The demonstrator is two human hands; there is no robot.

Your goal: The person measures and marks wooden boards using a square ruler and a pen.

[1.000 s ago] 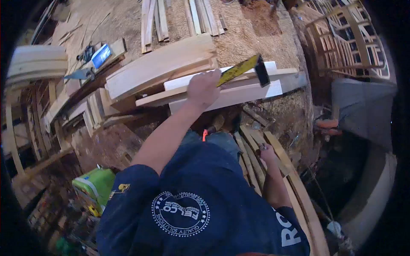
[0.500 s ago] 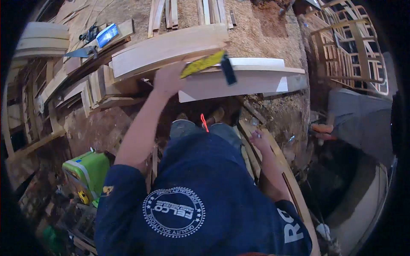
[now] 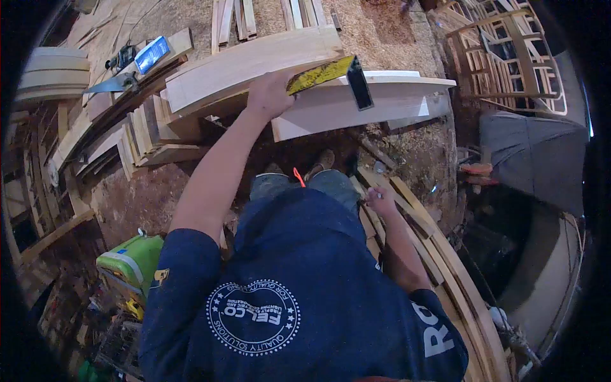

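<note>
My left hand (image 3: pixel 270 95) is wrapped around one end of a yellow, black-marked L-shaped tool (image 3: pixel 321 74). A dark, flat piece points down from the tool's far end. The tool is over pale boards: a long curved board (image 3: pixel 254 67) lies beside my left hand, and a pale board (image 3: pixel 356 111) is partly behind the tool. Whether the tool touches the wood I cannot tell. My right hand (image 3: pixel 382 202) is low at my right side, fingers curled, with a small pale thing between them that I cannot make out. Near it are long wooden strips (image 3: pixel 439 254).
A handsaw (image 3: pixel 111 83), a blue-and-white packet (image 3: pixel 151 55) and a dark power tool (image 3: pixel 121 58) lie at the upper left. Beside my left arm stands a green case (image 3: pixel 130 260). Wooden frames (image 3: pixel 509 57) are at the upper right, near a grey cover (image 3: pixel 534 159).
My left hand and the yellow tool have moved right and slightly up, and the tool has turned a little. The view has shifted. My right hand stays low with curled fingers.
</note>
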